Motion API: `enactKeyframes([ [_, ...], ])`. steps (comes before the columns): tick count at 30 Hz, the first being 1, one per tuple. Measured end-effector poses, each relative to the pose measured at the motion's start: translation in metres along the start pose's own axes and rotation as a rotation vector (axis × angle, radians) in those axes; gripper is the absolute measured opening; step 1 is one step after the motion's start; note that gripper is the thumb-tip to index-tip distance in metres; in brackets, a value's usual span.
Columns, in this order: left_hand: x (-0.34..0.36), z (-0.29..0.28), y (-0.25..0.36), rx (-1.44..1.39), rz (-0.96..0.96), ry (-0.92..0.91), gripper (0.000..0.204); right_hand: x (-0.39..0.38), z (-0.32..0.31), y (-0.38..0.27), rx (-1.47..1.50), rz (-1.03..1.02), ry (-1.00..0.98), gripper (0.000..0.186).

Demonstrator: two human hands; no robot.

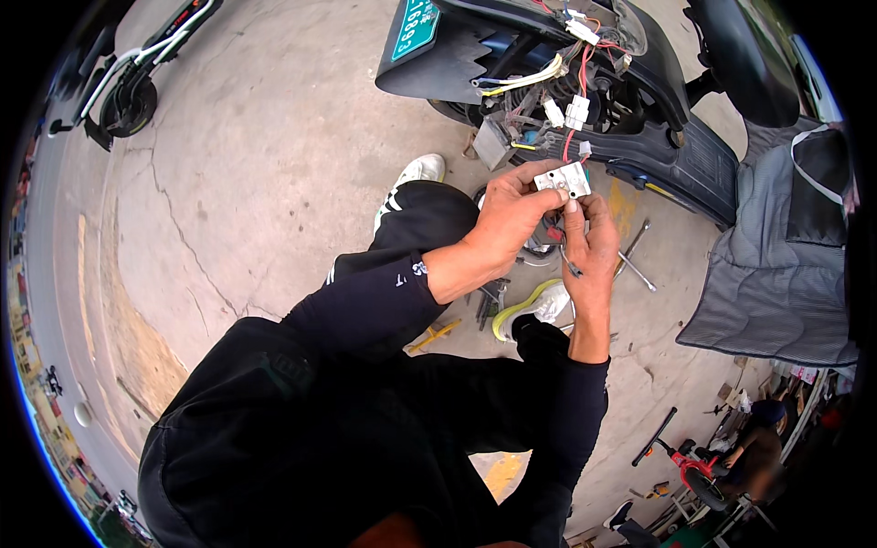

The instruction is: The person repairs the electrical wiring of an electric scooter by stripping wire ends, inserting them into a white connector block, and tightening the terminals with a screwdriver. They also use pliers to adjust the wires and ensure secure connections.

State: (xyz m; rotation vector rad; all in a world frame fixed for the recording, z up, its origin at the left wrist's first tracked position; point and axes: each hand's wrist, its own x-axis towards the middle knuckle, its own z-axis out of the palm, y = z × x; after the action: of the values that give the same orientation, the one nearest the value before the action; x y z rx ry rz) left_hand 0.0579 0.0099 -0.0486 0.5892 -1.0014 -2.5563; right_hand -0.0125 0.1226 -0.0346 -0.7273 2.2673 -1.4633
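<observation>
Connector block (564, 179), white and rectangular with small dark holes, is sitting between both hands, above and right of the frame's centre. The left hand (505, 212) is reaching across from the left, its grip pinching the block closely, with the thumb lying along the lower edge of its face. The right hand (592, 239) is coming up from below; its grip is also narrowed onto the block, the thumb tip pressing at its lower edge, the fingers curling close beside it.

Red wires (567, 144) are running just above the block, toward a white plug connector (576, 112). At the upper right, a dark electric scooter (676, 160) is showing its exposed wiring, and a grey metal box (493, 142) is standing out near its lower left. Below the scooter, a metal wrench (638, 269) is lying on the concrete floor (274, 164). A grey quilted cover (758, 283) is hanging at the right edge.
</observation>
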Motion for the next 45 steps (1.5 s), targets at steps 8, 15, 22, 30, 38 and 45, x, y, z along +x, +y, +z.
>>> enactKeyframes([
  [8, 0.007, -0.003, 0.003, 0.193, 0.114, -0.026, 0.047, 0.01, 0.001, 0.0, -0.116, -0.066, 0.039, 0.026],
  [15, 0.017, -0.03, 0.027, 0.859, 0.536, 0.071, 0.024, 0.014, -0.005, 0.009, 0.034, -0.073, 0.005, 0.027],
  [22, 0.046, -0.043, 0.043, 1.499, 0.911, -0.066, 0.021, 0.016, -0.008, 0.006, -0.008, -0.077, 0.007, 0.027],
  [30, 0.053, -0.066, 0.046, 1.216, 0.531, -0.091, 0.01, 0.018, -0.008, 0.016, 0.019, -0.114, 0.019, 0.027],
  [38, 0.069, -0.088, 0.055, 0.893, 0.119, -0.217, 0.024, 0.023, -0.009, 0.017, -0.047, -0.077, 0.0, 0.027],
  [45, 0.058, -0.109, 0.055, 0.802, 0.103, -0.186, 0.021, 0.02, -0.013, 0.011, -0.054, -0.043, 0.003, 0.026],
])
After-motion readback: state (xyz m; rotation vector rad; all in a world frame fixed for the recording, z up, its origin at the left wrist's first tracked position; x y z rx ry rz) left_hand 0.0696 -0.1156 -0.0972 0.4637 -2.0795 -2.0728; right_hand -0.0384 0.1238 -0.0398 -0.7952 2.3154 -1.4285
